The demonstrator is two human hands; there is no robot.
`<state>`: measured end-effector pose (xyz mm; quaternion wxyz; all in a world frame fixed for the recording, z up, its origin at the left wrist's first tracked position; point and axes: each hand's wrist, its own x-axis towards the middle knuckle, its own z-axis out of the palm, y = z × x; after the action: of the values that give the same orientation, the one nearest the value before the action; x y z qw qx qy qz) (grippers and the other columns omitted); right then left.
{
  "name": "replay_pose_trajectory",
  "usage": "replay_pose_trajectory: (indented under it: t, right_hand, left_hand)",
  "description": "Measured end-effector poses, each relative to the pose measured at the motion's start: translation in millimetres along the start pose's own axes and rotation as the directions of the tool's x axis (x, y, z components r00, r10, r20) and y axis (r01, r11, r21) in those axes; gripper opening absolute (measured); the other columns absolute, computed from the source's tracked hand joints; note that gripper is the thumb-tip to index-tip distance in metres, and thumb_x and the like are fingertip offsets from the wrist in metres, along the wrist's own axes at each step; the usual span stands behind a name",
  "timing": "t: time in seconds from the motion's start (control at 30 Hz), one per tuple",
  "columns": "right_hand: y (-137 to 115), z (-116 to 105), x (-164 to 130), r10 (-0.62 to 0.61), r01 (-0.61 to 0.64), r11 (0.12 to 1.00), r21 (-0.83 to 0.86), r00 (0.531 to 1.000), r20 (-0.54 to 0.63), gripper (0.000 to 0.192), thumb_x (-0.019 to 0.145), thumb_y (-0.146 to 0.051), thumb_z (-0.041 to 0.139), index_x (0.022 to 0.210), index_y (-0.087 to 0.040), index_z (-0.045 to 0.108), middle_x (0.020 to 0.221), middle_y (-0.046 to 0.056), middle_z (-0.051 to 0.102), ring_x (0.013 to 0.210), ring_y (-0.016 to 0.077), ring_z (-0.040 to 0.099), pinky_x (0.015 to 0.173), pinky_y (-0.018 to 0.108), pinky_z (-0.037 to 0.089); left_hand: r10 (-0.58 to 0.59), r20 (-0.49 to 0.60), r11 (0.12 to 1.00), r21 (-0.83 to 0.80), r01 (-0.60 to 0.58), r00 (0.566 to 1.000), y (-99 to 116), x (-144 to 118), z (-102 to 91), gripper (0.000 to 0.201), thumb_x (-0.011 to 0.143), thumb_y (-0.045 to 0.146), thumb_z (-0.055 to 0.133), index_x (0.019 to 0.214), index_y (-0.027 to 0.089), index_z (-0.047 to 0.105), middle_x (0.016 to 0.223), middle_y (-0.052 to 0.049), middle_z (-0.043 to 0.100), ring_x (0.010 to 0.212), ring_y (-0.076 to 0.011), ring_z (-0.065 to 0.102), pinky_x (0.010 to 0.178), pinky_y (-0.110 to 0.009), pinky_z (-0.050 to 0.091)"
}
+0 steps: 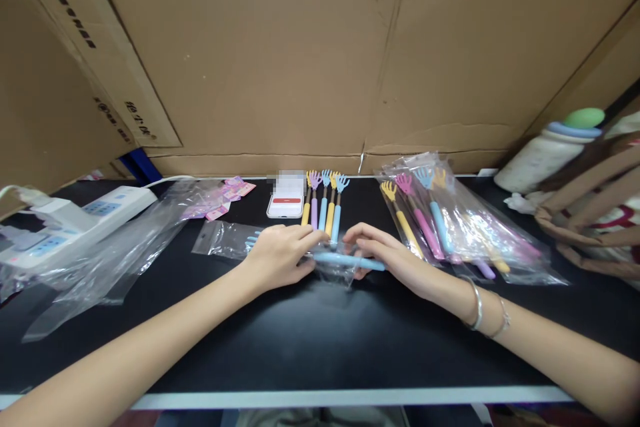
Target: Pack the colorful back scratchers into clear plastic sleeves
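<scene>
A blue back scratcher (350, 261) lies crosswise in front of me inside a clear plastic bag (220, 240). Its claw end points left, and its handle pokes out on the right. My left hand (283, 253) is closed over the middle of the bagged scratcher. Around the bag's right end curl the fingers of my right hand (395, 260), by the handle's tip; the exact grip is partly hidden. Just beyond my hands stands a row of several loose back scratchers (323, 207) in yellow, purple and blue.
More back scratchers in clear bags (450, 220) are piled on the right. To the left are empty plastic bags (135, 247), pink cards (225, 199) and a power strip (100, 210). A phone (285, 203) sits behind. A bottle (545, 153) and brown bag (590, 213) stand far right. Cardboard (275, 67) walls the back.
</scene>
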<state>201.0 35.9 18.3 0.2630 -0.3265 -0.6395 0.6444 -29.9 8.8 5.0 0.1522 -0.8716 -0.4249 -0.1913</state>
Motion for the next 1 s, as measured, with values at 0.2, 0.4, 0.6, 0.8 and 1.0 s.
replay_pose_trajectory:
  t: [0.2, 0.4, 0.6, 0.8, 1.0]
  right_hand:
    - [1.7, -11.3, 1.9, 0.035, -0.038, 0.999, 0.029, 0.996, 0.081, 0.031, 0.092, -0.046, 0.044, 0.098, -0.018, 0.053, 0.075, 0.001, 0.061, 0.062, 0.0121, 0.060, 0.063, 0.027, 0.050]
    - [3.6, -13.0, 5.0, 0.000, -0.018, 0.990, 0.141, 0.992, 0.126, 0.031, 0.092, -0.046, 0.043, 0.104, -0.019, 0.053, 0.080, 0.002, 0.062, 0.064, 0.0127, 0.060, 0.063, 0.027, 0.047]
    - [5.0, -16.6, 6.6, -0.037, -0.011, 0.969, 0.245, 0.982, 0.188, 0.026, 0.089, -0.037, 0.046, 0.107, -0.020, 0.054, 0.089, 0.004, 0.063, 0.073, 0.0154, 0.061, 0.068, 0.031, 0.048]
    - [10.1, -15.1, 5.3, -0.054, 0.023, 0.981, 0.194, 0.986, 0.159, 0.025, 0.091, -0.036, 0.051, 0.109, -0.020, 0.053, 0.093, 0.005, 0.063, 0.075, 0.0139, 0.061, 0.070, 0.030, 0.049]
    - [6.3, -9.0, 0.4, -0.045, 0.043, 0.999, 0.018, 0.984, 0.170, 0.031, 0.090, -0.044, 0.054, 0.109, -0.019, 0.052, 0.086, 0.001, 0.061, 0.073, 0.0114, 0.062, 0.073, 0.027, 0.050]
  left_hand:
    - [-0.079, -0.077, 0.997, 0.013, 0.081, 0.994, -10.6, 1.8, -2.9, 0.037, 0.068, 0.016, 0.057, 0.103, 0.024, 0.058, 0.083, 0.003, 0.070, 0.068, -0.0158, 0.066, 0.052, -0.023, 0.042]
    - [-0.107, -0.097, 0.993, 0.044, 0.111, 0.990, -18.3, 2.1, -5.7, 0.038, 0.065, 0.015, 0.057, 0.102, 0.024, 0.059, 0.087, 0.002, 0.072, 0.071, -0.0167, 0.067, 0.053, -0.023, 0.043]
    - [-0.148, -0.076, 0.988, 0.037, 0.151, 0.986, -19.3, 1.7, -5.5, 0.041, 0.067, 0.018, 0.058, 0.107, 0.025, 0.060, 0.096, 0.002, 0.072, 0.077, -0.0181, 0.068, 0.056, -0.024, 0.045]
    - [-0.122, -0.083, 0.986, 0.106, 0.130, 0.989, -19.7, 2.5, -8.8, 0.041, 0.066, 0.016, 0.057, 0.107, 0.023, 0.061, 0.097, -0.001, 0.072, 0.076, -0.0193, 0.068, 0.056, -0.024, 0.045]
    - [-0.042, -0.067, 0.994, 0.102, 0.049, 0.997, -12.1, 0.9, -10.2, 0.037, 0.068, 0.016, 0.057, 0.105, 0.023, 0.059, 0.090, 0.000, 0.071, 0.073, -0.0182, 0.067, 0.055, -0.025, 0.044]
